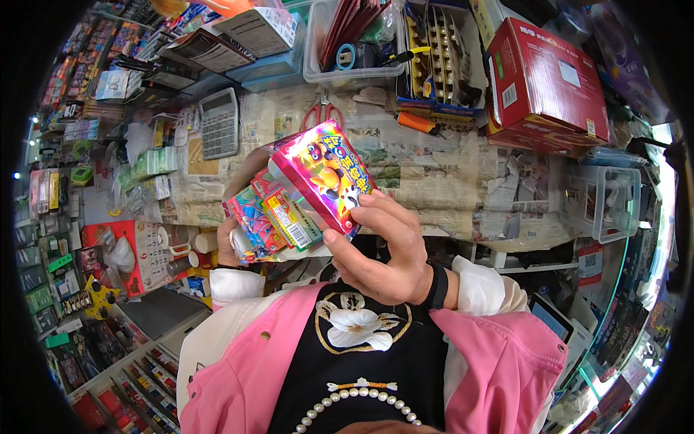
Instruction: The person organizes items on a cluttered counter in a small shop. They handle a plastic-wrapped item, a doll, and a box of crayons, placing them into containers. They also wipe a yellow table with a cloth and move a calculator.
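Note:
My right hand point(387, 249) grips the lower right corner of a shiny magenta cardboard box point(318, 173) with cartoon figures on its front, the thumb below and the fingers on the printed face. Against the box's left side lie several small flat packets point(260, 224) in pink, blue and green; a yellow one bears a barcode. My left hand point(227, 242) is closed around the left edge of these packets, most of its fingers hidden beneath them. Whether the packets sit inside the box or beside it, I cannot tell.
Newspaper point(441, 173) covers the counter. On it are red-handled scissors point(323, 114), a grey calculator point(219, 124), a clear bin point(354, 72) of odds and ends, a large red carton point(542, 79) and a clear plastic tub point(603, 202). Packed shelves point(58, 260) stand left.

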`<state>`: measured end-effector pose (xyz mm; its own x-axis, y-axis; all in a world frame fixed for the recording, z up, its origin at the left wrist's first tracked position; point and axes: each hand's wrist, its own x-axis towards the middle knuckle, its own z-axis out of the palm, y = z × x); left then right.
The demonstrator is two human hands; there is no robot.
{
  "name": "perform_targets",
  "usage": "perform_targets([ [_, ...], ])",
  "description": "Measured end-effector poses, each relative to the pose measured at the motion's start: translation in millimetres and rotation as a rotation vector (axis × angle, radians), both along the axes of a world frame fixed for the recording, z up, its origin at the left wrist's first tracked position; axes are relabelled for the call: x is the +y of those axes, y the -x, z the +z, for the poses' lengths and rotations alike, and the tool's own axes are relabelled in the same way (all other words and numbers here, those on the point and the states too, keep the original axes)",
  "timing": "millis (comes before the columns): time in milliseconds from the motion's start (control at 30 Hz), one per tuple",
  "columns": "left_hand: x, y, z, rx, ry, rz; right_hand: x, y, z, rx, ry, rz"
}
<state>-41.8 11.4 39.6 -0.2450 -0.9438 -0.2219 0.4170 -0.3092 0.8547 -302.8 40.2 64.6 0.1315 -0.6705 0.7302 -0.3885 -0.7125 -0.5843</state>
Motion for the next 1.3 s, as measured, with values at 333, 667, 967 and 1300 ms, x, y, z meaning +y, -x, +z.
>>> perform_targets([
  [333,10,-31,-15,-0.243,-0.338,0.294,-47,7,14,0.029,0.023,-0.057],
  [667,-91,60,20,0.444,-0.052,0.229,-135,-24,30,-0.146,-0.278,0.054],
  [967,-164,124,-2,0.151,0.160,0.612,-224,-36,3,-0.114,-0.357,0.003],
  [1300,-202,95,-35,0.066,0.171,0.398,-248,-48,-28,0.068,-0.269,-0.182],
])
